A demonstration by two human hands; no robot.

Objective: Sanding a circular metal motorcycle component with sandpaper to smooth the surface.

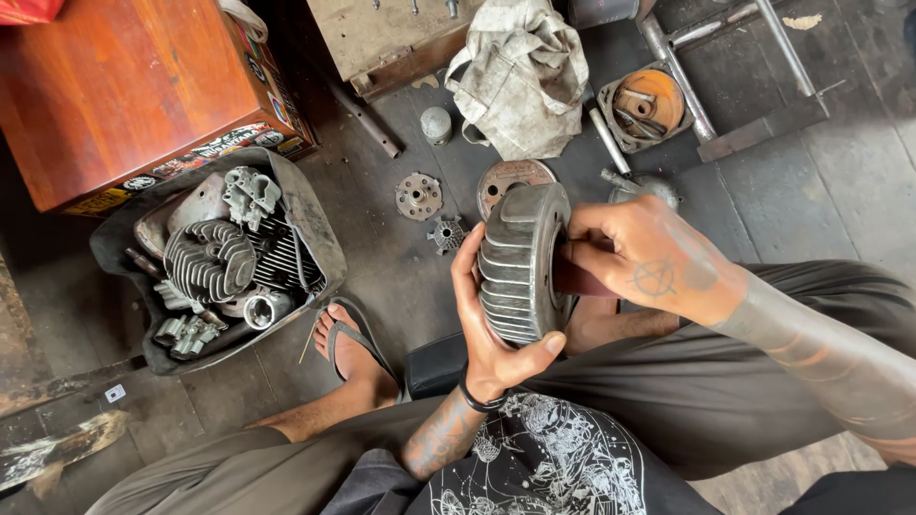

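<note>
Figure: I see the grey, ribbed, drum-shaped metal casting [520, 265] held upright over my lap, cradled in my left hand [487, 319], fingers curled round its finned rim. My right hand [649, 257] presses a folded reddish-brown abrasive sheet [580, 277] against its far face, fingertips pinched shut. The fins look dull; cleaning seems partway. Beyond my fingers: a dirty grey cloth [523, 76]; left, a black tub of engine parts [224, 257].

The left hand [487, 329] comes up from the lap with its palm turned to the right, fingers [466, 272] curled upward and the thumb hooked across below, clasped around what it holds; a dark band circles the tattooed wrist. The right hand [654, 262] reaches in from the right on a long tattooed forearm, back of the hand up, fingers pinched and pressing leftward.
</note>
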